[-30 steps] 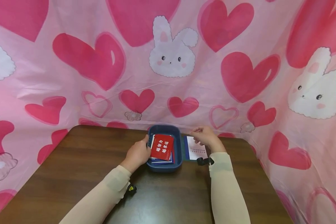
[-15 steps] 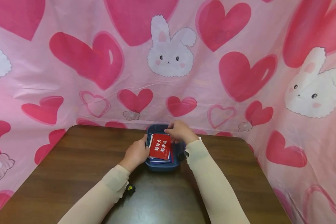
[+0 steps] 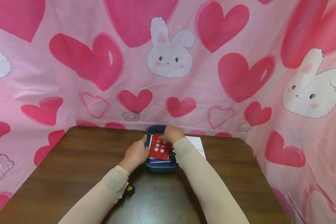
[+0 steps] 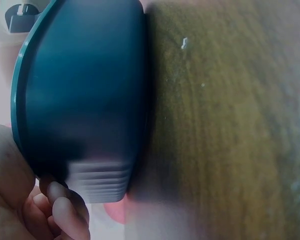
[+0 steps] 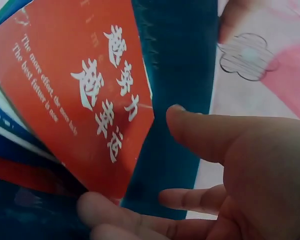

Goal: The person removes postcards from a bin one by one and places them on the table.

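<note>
A small dark blue bin [image 3: 159,167] stands at the far middle of the brown table [image 3: 72,174]. It holds a stack of cards topped by a red card [image 3: 158,150] with white characters. My left hand [image 3: 140,151] grips the bin's left wall, thumb on the rim; in the left wrist view its curled fingers [image 4: 65,212] lie against the bin's outside [image 4: 85,100]. My right hand [image 3: 169,135] reaches over the bin's far right part. In the right wrist view one fingertip [image 5: 97,207] touches the red card's [image 5: 80,90] corner, and the thumb stays clear of it.
A white printed card [image 3: 197,144] lies on the table just right of the bin, partly hidden by my right forearm. A pink cloth [image 3: 168,77] with hearts and rabbits hangs close behind and to both sides of the table.
My right hand left the white card on the table and moved left over the bin onto the red card. The left hand kept its hold on the bin.
</note>
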A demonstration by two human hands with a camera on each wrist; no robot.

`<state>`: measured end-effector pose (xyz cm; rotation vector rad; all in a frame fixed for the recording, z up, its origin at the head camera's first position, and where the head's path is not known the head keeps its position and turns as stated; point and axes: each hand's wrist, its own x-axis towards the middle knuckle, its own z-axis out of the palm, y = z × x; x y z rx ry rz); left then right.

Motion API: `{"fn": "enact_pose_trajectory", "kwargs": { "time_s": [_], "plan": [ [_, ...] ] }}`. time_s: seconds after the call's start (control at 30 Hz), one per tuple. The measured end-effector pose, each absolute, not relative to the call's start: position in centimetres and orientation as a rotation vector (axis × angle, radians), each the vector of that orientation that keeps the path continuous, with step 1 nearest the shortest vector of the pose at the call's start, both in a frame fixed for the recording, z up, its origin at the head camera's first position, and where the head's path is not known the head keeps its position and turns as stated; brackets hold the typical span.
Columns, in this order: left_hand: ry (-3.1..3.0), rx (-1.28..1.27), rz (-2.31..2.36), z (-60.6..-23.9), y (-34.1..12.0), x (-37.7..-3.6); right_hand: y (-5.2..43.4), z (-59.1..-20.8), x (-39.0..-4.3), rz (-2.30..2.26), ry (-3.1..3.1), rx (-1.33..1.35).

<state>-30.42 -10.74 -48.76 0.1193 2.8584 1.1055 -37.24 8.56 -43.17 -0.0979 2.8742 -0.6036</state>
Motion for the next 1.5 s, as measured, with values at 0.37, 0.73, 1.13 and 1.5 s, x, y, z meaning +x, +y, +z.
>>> {"fn": "enact_pose_trajectory", "kwargs": {
  "time_s": [0.37,0.73,1.13,1.5],
  "plan": [
    [2.869,0.129,1.083,-48.7,-10.9,-30.5,7.7,-45.4,-39.3,-0.408,2.832,-0.071],
    [2.902,0.129,1.058,-48.8,-10.7,-30.6,9.3,-48.8,-43.7,-0.411,3.0,-0.234],
    [2.903,0.121,1.063,-48.9,-10.7,-30.5,11.3,-41.8,-38.2,-1.052,2.85,-0.116],
    [2.909,0.114,1.057,-48.9,-10.6,-30.5,17.8,-41.7,-37.2,-1.587,2.712,0.064]
  ]
}}
